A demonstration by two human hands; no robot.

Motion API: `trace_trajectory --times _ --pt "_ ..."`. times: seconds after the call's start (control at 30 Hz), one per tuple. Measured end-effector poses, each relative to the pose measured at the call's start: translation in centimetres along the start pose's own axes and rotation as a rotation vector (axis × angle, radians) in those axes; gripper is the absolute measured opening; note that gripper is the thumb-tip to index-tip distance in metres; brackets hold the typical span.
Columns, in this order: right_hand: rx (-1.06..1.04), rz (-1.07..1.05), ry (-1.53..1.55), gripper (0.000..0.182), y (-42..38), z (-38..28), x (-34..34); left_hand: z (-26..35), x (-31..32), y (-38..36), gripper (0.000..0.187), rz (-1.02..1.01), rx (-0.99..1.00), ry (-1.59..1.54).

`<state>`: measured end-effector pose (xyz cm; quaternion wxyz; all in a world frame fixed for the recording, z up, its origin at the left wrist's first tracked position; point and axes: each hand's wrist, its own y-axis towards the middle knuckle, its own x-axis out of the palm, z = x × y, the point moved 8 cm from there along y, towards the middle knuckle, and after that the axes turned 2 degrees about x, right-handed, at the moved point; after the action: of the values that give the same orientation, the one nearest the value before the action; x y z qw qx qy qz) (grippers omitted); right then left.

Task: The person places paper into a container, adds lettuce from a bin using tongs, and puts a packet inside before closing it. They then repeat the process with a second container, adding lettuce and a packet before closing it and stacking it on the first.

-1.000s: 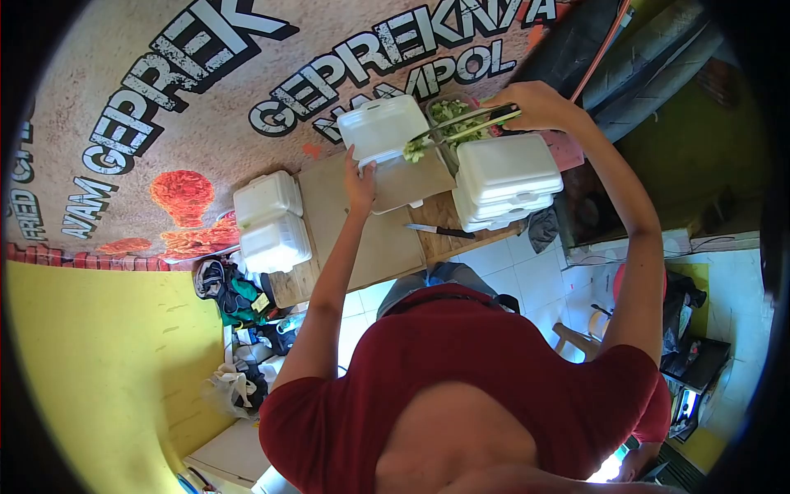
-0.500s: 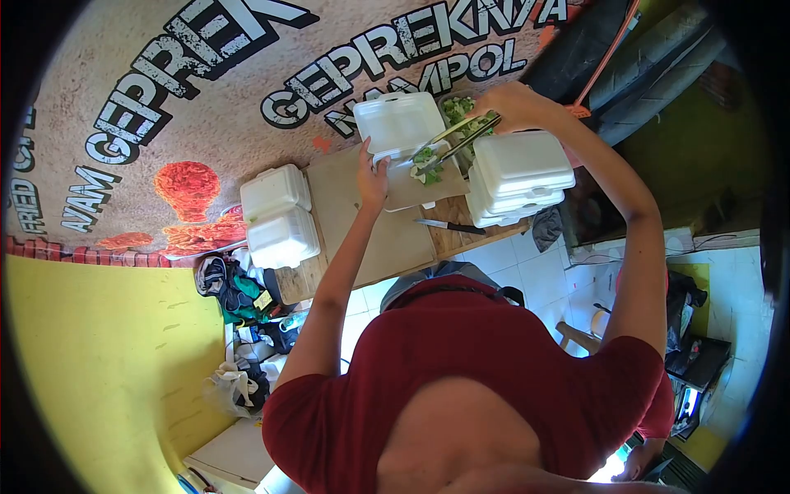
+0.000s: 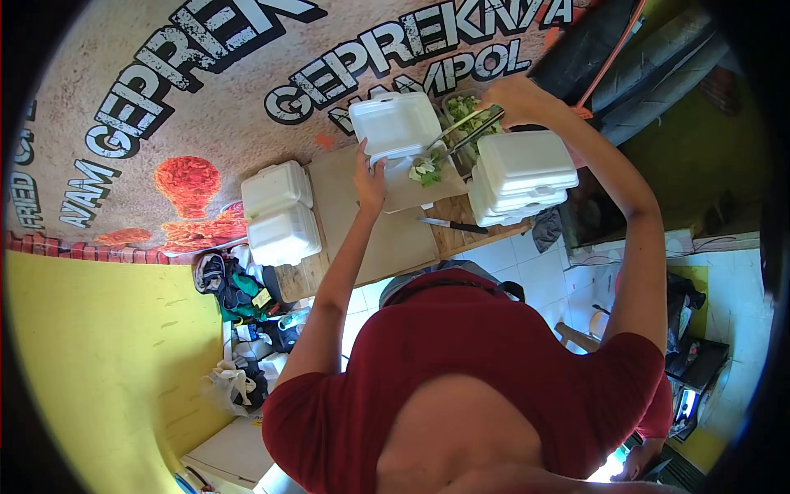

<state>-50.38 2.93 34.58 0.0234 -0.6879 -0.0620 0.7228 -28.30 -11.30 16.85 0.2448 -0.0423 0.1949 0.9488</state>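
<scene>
A yellow wall (image 3: 99,346) fills the lower left; a lettered food banner (image 3: 239,107) spans the top, and white floor tiles (image 3: 527,270) gleam right of centre.

Food stall | lettered food wall (image 3: 148,123) | stacked foam boxes (image 3: 520,177)

left hand (image 3: 371,181) open | right hand (image 3: 512,102) curled shut (elbow (image 3: 644,206) bent outward)

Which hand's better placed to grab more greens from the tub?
Right, probably: the right hand holds the tongs near the tub; the left hand is farther off, at the open foam box.
</scene>
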Motion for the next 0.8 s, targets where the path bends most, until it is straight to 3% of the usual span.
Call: trace_trajectory --times 0.47,0.57,0.7,0.8 --pt "0.096 -0.083 0.074 0.048 -0.7 -0.2 -2.6 -1.8 -1.7 -0.5 0.058 0.018 -0.093 0.035" --pt "0.200 0.088 0.057 0.047 -2.0 3.3 -4.4 -1.3 -1.8 -0.5 0.058 0.024 -0.083 0.052" --pt "0.350 0.120 0.073 0.050 -3.4 9.1 -3.5 -1.1 -1.6 -0.6 0.058 0.030 -0.013 0.055" --pt "0.482 -0.065 0.066 0.056 -3.2 11.9 -0.5 -1.7 -0.9 -1.0 0.058 -0.020 -0.085 0.029"
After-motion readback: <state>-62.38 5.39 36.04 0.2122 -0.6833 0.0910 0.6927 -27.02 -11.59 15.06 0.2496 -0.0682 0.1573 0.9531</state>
